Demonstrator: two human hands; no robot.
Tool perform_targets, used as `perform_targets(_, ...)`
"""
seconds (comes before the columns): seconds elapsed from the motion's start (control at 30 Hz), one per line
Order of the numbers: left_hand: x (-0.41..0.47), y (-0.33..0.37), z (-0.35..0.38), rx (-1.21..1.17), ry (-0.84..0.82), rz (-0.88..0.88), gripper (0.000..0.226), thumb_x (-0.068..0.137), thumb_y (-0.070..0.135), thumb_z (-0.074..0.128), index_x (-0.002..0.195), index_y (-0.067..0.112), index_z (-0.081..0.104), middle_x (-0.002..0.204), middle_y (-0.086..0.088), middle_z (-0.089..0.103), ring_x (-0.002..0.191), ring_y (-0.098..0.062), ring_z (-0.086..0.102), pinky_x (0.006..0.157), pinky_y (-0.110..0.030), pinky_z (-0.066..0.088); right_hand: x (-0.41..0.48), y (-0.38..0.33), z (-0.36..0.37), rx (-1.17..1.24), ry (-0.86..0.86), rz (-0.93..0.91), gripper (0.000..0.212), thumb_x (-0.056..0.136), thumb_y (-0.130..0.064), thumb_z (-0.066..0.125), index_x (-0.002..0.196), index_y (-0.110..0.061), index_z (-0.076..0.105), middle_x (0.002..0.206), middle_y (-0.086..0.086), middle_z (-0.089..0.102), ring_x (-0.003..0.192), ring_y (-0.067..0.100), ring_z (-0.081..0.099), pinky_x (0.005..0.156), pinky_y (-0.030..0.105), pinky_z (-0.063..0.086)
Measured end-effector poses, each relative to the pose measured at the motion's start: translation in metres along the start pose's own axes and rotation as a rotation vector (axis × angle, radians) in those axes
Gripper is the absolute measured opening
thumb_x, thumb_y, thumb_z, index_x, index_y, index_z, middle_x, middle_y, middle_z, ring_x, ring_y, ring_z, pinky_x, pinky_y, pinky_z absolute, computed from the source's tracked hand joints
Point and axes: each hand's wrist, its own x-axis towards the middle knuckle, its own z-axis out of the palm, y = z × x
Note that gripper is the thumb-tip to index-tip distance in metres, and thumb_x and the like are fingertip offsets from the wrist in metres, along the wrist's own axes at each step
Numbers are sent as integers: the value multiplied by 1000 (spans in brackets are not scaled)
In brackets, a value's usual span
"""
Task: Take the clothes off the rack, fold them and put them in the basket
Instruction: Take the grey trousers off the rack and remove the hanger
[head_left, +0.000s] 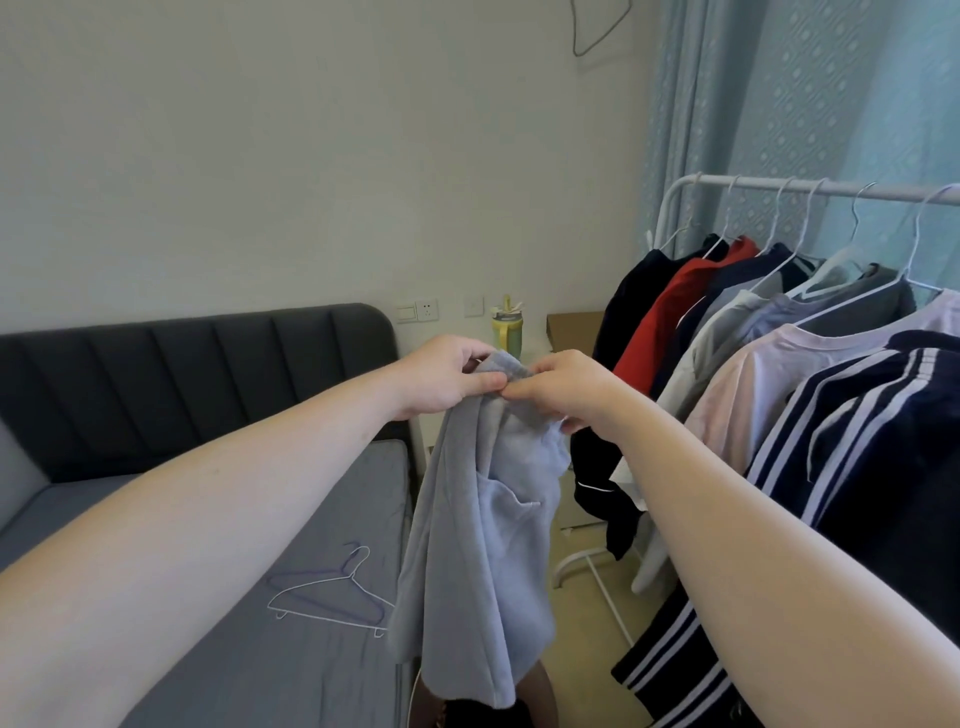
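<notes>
Holding up grey garment by its top edge, pinched between thumb and curled fingers of left hand and right hand alike, in air just off the right edge of the bed, beside the rack. Judged freed from the bare hanger lying by that edge, folding barely begun. Next: needs laying flat or halving. No basket made out; dark shape under the hem unclear; garment type uncertain.

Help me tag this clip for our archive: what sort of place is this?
Probably a bedroom at home: a bed with a dark padded headboard, a white clothes rack full of hung shirts, and a pale blue curtain behind it.
</notes>
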Motion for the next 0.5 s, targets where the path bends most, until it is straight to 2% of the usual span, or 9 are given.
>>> perform_targets(0.07, -2, 2, -3, 15, -18, 22, 20, 95, 14, 64, 114, 15, 71, 105, -2, 75, 98, -11, 69, 90, -26, 54, -1, 4, -5, -106, 1, 10, 41, 78, -54, 78, 80, -15, 65, 78, -2, 59, 73, 16, 55, 60, 28, 42)
perform_targets(0.13, -4, 4, -4, 7, -25, 49, 25, 95, 13, 64, 120, 10, 68, 110, -4, 74, 105, -17, 69, 94, -28, 54, -3, 9, -7, -100, -53, -3, 56, 70, -65, 80, 91, -13, 74, 89, -2, 69, 84, 15, 65, 69, 29, 51)
perform_targets(0.2, -6, 5, -6, 6, -21, 68, 27, 96, 11, 63, 123, 9, 66, 112, -4, 74, 107, -17, 68, 94, -26, 53, -7, 11, -9, -132, -138, -21, 55, 66, -65, 83, 91, -17, 78, 93, -2, 76, 91, 17, 71, 84, 33, 57)
perform_targets(0.27, -7, 6, -8, 17, -15, 74, 28, 96, 12, 63, 124, 10, 66, 112, 0, 74, 106, -12, 68, 92, -22, 52, -9, 11, -11, -176, -185, -55, 48, 67, -61, 85, 87, -18, 79, 90, -2, 78, 91, 16, 73, 87, 33, 58)
perform_targets(0.33, -8, 7, -10, 5, -10, 70, 28, 96, 13, 62, 124, 12, 66, 112, 2, 74, 106, -9, 68, 92, -21, 53, -10, 9, -11, -203, -138, -110, 46, 68, -56, 86, 85, -14, 77, 86, -1, 77, 86, 16, 73, 83, 33, 59)
perform_targets(0.43, -8, 8, -12, -5, 48, 78, 26, 96, 14, 63, 122, 16, 67, 111, 3, 74, 105, -7, 68, 90, -19, 52, -12, 4, -4, -225, -14, -226, 40, 74, -44, 86, 74, -9, 68, 68, -1, 65, 65, 13, 62, 63, 31, 52)
perform_targets(0.5, -6, 10, -13, 12, 97, 89, 27, 95, 15, 65, 122, 19, 66, 109, 4, 74, 103, -5, 68, 89, -18, 52, -13, 0, 2, -159, 10, -285, 34, 75, -37, 87, 79, -8, 69, 69, -1, 64, 64, 13, 60, 65, 35, 53)
